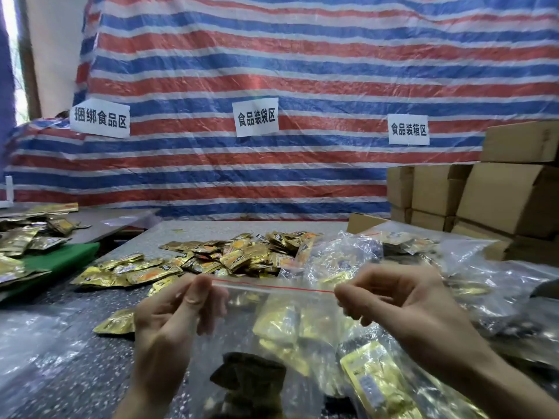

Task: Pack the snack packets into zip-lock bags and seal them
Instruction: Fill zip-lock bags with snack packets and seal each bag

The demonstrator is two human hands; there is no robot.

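Both hands, the left hand and right hand, pinch the top of a full zip-lock bag to seal it, while many snack packets wait on the surface in the middle.

Soft daylight — wide-angle warp, blurred edges

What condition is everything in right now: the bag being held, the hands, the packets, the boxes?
Zip-lock bag: held up, gold packets inside, red-lined top stretched between both hands.
Left hand: pinching the bag's top left end.
Right hand: pinching the top right end.
Loose snack packets: heaped unbagged on the table.
Cardboard boxes: stacked at right, closed as far as visible.
Paper signs: stuck on the striped tarp.
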